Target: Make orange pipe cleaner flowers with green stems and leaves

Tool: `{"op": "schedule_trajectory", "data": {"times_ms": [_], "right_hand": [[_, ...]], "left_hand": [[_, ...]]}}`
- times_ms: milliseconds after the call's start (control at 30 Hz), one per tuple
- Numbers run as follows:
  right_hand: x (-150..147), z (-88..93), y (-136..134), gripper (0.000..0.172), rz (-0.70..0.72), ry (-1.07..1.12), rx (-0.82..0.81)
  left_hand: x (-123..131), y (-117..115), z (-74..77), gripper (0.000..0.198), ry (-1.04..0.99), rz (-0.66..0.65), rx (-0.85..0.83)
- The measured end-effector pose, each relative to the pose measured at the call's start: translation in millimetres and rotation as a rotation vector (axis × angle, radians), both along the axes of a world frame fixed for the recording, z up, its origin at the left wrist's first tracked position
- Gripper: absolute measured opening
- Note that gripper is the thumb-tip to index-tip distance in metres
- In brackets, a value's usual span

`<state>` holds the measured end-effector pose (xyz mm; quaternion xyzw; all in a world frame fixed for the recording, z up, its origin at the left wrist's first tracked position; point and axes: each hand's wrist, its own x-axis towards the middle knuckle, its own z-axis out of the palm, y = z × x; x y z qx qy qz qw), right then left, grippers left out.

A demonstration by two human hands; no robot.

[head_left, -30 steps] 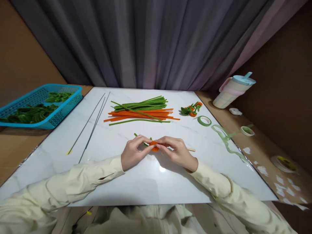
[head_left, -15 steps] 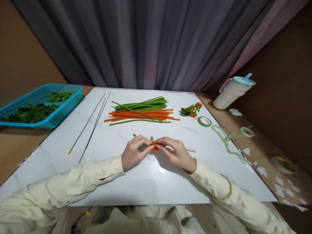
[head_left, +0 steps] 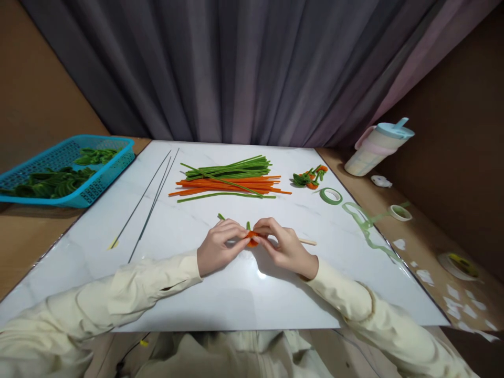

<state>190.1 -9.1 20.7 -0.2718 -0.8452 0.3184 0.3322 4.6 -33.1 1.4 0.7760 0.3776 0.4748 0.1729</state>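
Observation:
My left hand (head_left: 219, 247) and my right hand (head_left: 281, 244) meet at the middle of the white board (head_left: 185, 294), fingertips pinched together on a small orange coil of pipe cleaner (head_left: 252, 238). Green pipe cleaner ends (head_left: 221, 217) stick out behind my left fingers. A thin wooden stick (head_left: 307, 242) pokes out from under my right hand. Behind lies a pile of green and orange pipe cleaners (head_left: 230, 179).
A blue basket (head_left: 94, 181) of green coils sits at the far left. Thin wires (head_left: 151, 199) lie left of the pile. Finished orange-green pieces (head_left: 309, 178), green tape rolls (head_left: 330, 196), a loose tape strip (head_left: 366, 226) and a lidded cup (head_left: 376, 146) are at the right.
My fingers have shifted slightly on the orange coil, and the green ends behind my left hand have turned a little. Both hands stay in the same spot.

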Motion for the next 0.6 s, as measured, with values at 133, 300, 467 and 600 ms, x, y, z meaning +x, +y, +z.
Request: {"op": "schedule_trajectory", "data": {"times_ms": [133,300,467,600], "right_hand": [[1.6,-0.6,1.8,0.021,-0.001,-0.022,-0.022],[3.0,-2.0,5.9,0.017,0.029,-0.035,-0.038],[2.9,-1.9,6.3,0.015,0.047,-0.015,-0.061],[3.0,-2.3,5.7,0.014,0.054,-0.006,-0.051]], "left_hand": [[-0.6,-0.3,-2.2,0.004,0.008,0.025,0.002],[-0.8,-0.3,-3.8,0.006,-0.006,0.043,0.018],[-0.7,0.4,-2.7,0.011,-0.032,0.001,-0.030],[-1.0,2.5,-1.2,0.009,-0.126,-0.041,-0.156]]}}
